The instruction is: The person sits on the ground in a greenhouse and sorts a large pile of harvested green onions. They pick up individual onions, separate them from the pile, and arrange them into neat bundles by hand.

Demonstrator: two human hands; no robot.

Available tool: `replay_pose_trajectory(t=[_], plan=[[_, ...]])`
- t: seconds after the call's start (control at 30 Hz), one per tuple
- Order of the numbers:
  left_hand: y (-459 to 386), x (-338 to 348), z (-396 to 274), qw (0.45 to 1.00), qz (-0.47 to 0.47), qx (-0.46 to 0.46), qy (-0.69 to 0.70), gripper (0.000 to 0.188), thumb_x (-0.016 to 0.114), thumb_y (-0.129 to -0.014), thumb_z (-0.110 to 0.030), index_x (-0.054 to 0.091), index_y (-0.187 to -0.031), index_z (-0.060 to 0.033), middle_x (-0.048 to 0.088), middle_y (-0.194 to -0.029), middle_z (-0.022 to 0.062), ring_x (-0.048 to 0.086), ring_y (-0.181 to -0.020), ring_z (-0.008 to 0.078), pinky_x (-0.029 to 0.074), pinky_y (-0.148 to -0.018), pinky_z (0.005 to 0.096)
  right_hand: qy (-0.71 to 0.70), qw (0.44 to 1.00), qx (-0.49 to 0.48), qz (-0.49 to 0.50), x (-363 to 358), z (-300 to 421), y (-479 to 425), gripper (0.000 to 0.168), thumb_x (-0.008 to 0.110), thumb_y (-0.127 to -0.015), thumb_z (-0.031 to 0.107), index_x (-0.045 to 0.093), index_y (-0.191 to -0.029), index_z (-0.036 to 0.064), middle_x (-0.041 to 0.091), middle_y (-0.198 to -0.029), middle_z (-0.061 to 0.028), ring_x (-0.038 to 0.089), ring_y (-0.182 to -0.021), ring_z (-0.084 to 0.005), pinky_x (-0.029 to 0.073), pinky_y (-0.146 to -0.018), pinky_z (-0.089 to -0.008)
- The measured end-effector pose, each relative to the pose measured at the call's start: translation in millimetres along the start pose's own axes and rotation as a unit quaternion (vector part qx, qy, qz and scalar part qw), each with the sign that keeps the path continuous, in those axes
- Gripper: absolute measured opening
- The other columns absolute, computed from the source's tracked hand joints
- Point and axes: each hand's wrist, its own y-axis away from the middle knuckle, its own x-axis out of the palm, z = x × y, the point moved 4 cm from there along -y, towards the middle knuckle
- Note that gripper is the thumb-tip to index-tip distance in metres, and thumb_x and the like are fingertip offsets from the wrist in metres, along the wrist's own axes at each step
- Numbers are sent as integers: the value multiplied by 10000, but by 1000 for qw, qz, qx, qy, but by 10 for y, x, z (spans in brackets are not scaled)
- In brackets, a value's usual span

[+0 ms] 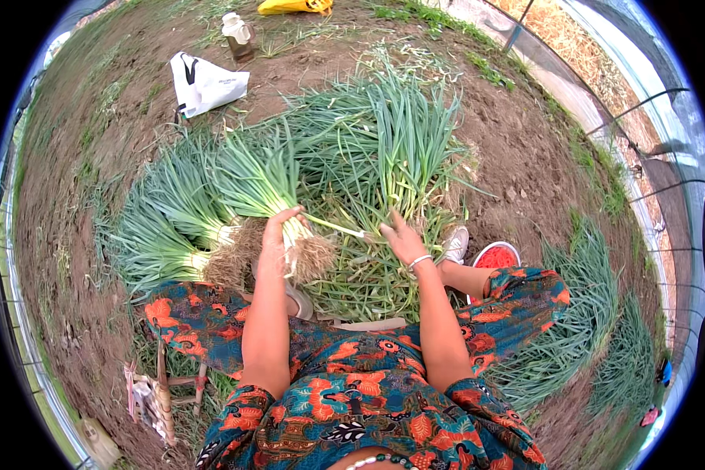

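My left hand (pixel 282 226) is closed around a bunch of green onions (pixel 264 182), its roots hanging toward me. A single green onion stalk (pixel 335 225) sticks out from that hand toward the right, its pale end near my right hand (pixel 404 238). The right hand has its fingers apart, beside the lower stems of a loose upright heap of green onions (pixel 408 141); whether it touches a stem is hard to tell. Left of the held bunch lie several tied bunches (pixel 176 247) with brown roots. Stripped leaves (pixel 364 288) cover the ground between my feet.
A tub of red strips (pixel 496 257) stands beside my right shoe (pixel 455 244). Farther off are a white bag (pixel 205 85), a bottle (pixel 238 38) and a yellow bag (pixel 294 6). More green onions (pixel 570 329) lie at right; a wooden stool (pixel 164 393) stands at lower left.
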Motion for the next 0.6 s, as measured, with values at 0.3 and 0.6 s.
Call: replay_pose_trajectory(t=[0.3,0.6], plan=[[-188,-172,362,992,116,-47,27,263,521,-753,15,476,-1011,45,568,-1094,229,627,-812,247,548,-684,321,-241,969,37,-31,36,596,-78,324,464,-907,258,537,-696,22,491,-530,-58,490,-461,-154,431,-473,-338],[-236,-371,705,990,58,-89,-91,341,514,-737,51,462,-1073,78,581,-1020,212,612,-897,285,537,-775,388,-29,974,-103,198,675,623,212,249,516,-849,264,627,-858,41,626,-801,-187,612,-730,-332,470,-654,-422]])
